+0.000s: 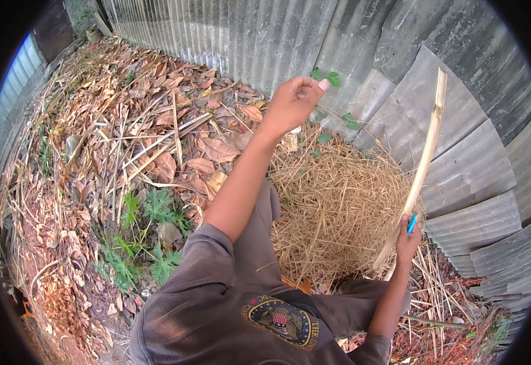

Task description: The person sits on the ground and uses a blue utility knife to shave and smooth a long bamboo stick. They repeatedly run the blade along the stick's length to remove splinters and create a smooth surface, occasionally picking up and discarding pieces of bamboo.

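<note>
Two hands busy: left hand (293,103) pinches a green sprig (327,76) at 12 o'clock, right hand (406,240) grips a long stick (425,159) at 3 o'clock; the sprig's thin stem could snap.

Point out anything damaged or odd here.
The pale stick in the right hand is split and ragged at its top end, and it bows. A small blue thing sits in the same grip. The left hand reaches a green sprig.

Bare ground (52,255) — dry leaves (156,115), straw heap (338,201), green weeds (150,237)
</note>
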{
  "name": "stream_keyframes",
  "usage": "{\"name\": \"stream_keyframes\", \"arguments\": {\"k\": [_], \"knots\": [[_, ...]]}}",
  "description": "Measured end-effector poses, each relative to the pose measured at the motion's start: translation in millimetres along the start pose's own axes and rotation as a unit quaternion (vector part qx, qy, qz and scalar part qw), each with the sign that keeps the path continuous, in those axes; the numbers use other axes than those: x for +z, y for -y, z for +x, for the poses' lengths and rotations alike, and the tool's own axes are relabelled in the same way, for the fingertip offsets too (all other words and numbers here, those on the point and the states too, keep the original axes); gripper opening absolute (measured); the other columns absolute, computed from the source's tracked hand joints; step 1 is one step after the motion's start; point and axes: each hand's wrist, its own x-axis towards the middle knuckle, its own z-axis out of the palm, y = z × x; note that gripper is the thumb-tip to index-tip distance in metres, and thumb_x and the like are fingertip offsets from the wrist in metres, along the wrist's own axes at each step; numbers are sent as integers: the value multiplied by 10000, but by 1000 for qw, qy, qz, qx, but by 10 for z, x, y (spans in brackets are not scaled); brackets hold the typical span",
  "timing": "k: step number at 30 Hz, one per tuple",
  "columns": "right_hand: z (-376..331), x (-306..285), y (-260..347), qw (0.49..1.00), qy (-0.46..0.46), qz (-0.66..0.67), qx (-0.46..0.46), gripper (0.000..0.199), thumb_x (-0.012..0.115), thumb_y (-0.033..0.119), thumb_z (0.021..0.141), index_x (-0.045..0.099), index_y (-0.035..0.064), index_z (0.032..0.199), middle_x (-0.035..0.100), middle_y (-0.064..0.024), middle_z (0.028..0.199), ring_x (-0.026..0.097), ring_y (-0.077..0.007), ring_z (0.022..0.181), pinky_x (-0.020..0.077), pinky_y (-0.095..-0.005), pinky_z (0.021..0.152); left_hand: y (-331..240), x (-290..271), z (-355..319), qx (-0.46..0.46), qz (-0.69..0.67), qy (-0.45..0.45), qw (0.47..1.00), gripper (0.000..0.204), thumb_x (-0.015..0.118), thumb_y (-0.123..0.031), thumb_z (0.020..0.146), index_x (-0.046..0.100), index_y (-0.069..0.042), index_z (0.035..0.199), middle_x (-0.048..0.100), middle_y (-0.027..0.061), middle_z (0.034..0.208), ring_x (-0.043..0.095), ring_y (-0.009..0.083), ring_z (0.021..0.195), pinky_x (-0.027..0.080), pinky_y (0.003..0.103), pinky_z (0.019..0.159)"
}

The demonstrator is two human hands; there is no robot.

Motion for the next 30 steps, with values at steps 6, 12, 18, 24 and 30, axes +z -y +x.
{"name": "stream_keyframes", "arguments": {"k": [6, 12, 18, 24, 30], "knots": [[-16, -1134, -663, 986, -41, -161, -5, 296, 524, 225, 968, 557, -49, 861, 525, -156, 688, 484, -259, 629, 405, -388, 602, 1412, -1716, -342, -125, 39, -198, 971, 362, 651, -346, 895, 641, 14, 934, 648, 59, 796, 593, 105, 721, 471, 248, 652], [241, -2065, -1473, 916, -54, -398, 14, 387, 503, 312, 972, 617, -49, 894, 554, -201, 651, 527, -387, 600, 409, -457, 584, 3693, -3191, -1543, -353, 255, -302, 848, 358, 692, -329, 817, 652, 26, 794, 662, 151, 730, 649, 255, 718, 494, 366, 690], [-265, -2076, -1940, 891, -14, -450, 56, 397, 528, 313, 945, 590, -73, 878, 585, -251, 709, 585, -419, 650, 414, -483, 573, 4232, -3361, -1545, -392, 296, -371, 788, 391, 701, -317, 766, 650, 64, 834, 676, 224, 796, 673, 344, 790, 505, 395, 741], [-864, -1505, -2010, 843, 206, -423, 262, 399, 563, 328, 909, 626, -62, 967, 594, -208, 708, 595, -368, 631, 439, -480, 543, 5031, -4160, -1555, -459, 226, -354, 783, 692, 689, -398, 784, 531, 148, 1179, 623, 286, 1084, 621, 393, 1009, 506, 422, 779], [-1660, -841, -1592, 800, 294, -398, 340, 391, 564, 325, 909, 624, -58, 958, 587, -197, 699, 587, -356, 621, 433, -471, 536, 5298, -3893, -1318, -473, 29, -327, 817, 329, 627, -297, 893, 619, 30, 931, 612, 82, 748, 583, 183, 595, 478, 305, 490]]}}
